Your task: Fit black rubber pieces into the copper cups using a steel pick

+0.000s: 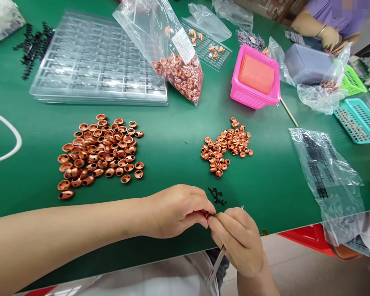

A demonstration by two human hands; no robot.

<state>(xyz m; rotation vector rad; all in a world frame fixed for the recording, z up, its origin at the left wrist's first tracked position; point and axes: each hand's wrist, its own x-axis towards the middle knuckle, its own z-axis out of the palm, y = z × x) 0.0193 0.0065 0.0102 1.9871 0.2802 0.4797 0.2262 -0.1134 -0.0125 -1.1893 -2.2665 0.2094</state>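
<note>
My left hand [180, 211] is closed in a pinch near the table's front edge. A small copper-coloured piece [206, 215] shows between its thumb and fingertips, mostly hidden. My right hand [239, 238] meets it there, its fingers closed and touching the left fingertips. Metal tweezers [216, 267] pass through the right hand, one end pointing down toward my lap. Just beyond the hands lies a little cluster of tiny black parts [217, 196]. Farther off are a pile of small copper-coloured cups [231, 139] and, to the left, a pile of larger ones [101, 152].
Stacked clear trays [98, 61] stand at the back left beside a bag of copper cups [181, 78]. A pink basket [255, 100] holds an orange block. A plastic bag with black parts [327, 172] hangs over the front edge. Another person's hand [329, 39] is at the far right.
</note>
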